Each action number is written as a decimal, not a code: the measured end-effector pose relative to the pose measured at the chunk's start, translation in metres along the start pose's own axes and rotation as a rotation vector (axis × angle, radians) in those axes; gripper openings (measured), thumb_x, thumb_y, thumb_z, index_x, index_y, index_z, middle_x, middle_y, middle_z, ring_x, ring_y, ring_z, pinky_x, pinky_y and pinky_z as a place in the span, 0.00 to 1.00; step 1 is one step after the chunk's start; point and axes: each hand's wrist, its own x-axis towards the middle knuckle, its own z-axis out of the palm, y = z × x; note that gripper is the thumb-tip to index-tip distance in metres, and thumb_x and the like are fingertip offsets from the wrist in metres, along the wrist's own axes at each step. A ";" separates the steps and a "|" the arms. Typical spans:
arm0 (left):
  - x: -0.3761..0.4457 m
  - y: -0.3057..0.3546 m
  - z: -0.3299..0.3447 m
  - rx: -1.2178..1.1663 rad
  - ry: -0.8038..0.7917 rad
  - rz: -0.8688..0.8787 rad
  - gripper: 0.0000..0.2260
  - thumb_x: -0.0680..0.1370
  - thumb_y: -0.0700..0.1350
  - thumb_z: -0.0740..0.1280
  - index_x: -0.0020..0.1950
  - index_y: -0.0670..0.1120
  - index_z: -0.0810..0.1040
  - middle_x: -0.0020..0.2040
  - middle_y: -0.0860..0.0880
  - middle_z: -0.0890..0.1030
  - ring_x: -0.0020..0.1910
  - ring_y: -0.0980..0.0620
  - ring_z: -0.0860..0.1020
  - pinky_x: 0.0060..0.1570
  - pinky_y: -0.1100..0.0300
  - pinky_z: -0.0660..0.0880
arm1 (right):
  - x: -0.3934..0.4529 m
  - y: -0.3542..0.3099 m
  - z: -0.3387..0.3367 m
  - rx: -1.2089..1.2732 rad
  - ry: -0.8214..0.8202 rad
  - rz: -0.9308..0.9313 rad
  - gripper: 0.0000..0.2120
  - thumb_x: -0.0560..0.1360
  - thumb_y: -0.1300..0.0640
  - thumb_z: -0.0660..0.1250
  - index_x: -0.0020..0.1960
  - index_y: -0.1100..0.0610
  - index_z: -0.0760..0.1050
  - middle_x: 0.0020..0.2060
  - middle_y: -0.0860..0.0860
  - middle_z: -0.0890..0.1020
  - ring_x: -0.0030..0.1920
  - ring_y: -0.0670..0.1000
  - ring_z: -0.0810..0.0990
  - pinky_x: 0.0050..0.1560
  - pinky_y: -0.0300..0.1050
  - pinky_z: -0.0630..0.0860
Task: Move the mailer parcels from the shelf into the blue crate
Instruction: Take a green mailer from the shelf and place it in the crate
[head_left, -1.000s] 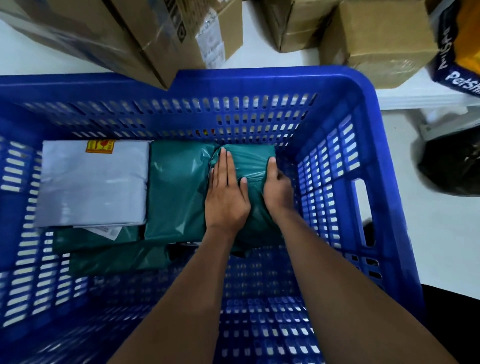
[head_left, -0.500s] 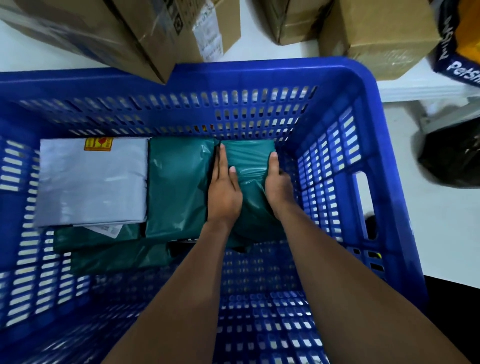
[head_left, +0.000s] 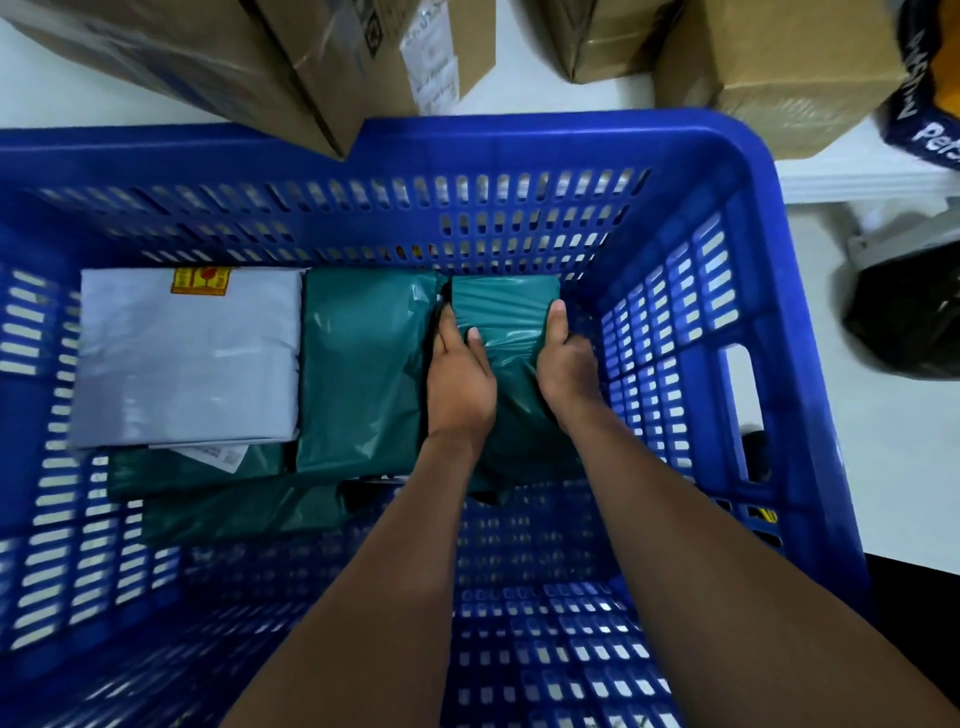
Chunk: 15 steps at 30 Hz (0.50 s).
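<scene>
Both my arms reach down into the blue crate (head_left: 748, 171). A small green mailer parcel (head_left: 506, 312) lies on the crate floor at the far right. My left hand (head_left: 460, 376) grips its left side and my right hand (head_left: 563, 366) grips its right side, thumbs on top. A larger green mailer (head_left: 363, 364) lies flat just left of it. Further left sits a grey mailer (head_left: 187, 358) with a yellow sticker, stacked on more green mailers (head_left: 228, 509).
Cardboard boxes (head_left: 322, 62) stand on the white shelf behind the crate, another brown box (head_left: 779, 67) at the back right. A dark blue bag (head_left: 930, 104) lies at the far right. A black bag (head_left: 904, 317) sits on the floor to the right.
My left hand has slid from lying flat on top of the small green mailer to gripping its left edge. The parcel now shows more between my hands.
</scene>
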 end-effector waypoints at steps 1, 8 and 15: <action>0.000 0.001 -0.002 0.005 -0.006 0.007 0.25 0.85 0.50 0.49 0.80 0.43 0.48 0.79 0.42 0.57 0.73 0.43 0.64 0.67 0.55 0.65 | -0.001 -0.004 -0.003 -0.030 -0.040 0.013 0.33 0.80 0.34 0.45 0.43 0.59 0.75 0.39 0.55 0.78 0.43 0.57 0.76 0.40 0.44 0.67; -0.031 0.026 -0.036 0.257 0.002 0.161 0.26 0.85 0.51 0.48 0.81 0.47 0.45 0.81 0.50 0.44 0.77 0.45 0.57 0.70 0.48 0.66 | -0.040 0.001 -0.036 -0.047 0.349 0.239 0.22 0.83 0.49 0.49 0.65 0.63 0.71 0.64 0.64 0.75 0.64 0.64 0.74 0.62 0.53 0.70; -0.087 -0.022 -0.024 0.673 -0.247 0.440 0.26 0.82 0.63 0.41 0.79 0.60 0.39 0.80 0.47 0.37 0.78 0.42 0.38 0.75 0.42 0.49 | -0.084 0.052 -0.014 0.350 0.068 0.523 0.24 0.82 0.49 0.49 0.68 0.63 0.71 0.65 0.55 0.75 0.64 0.58 0.75 0.60 0.47 0.72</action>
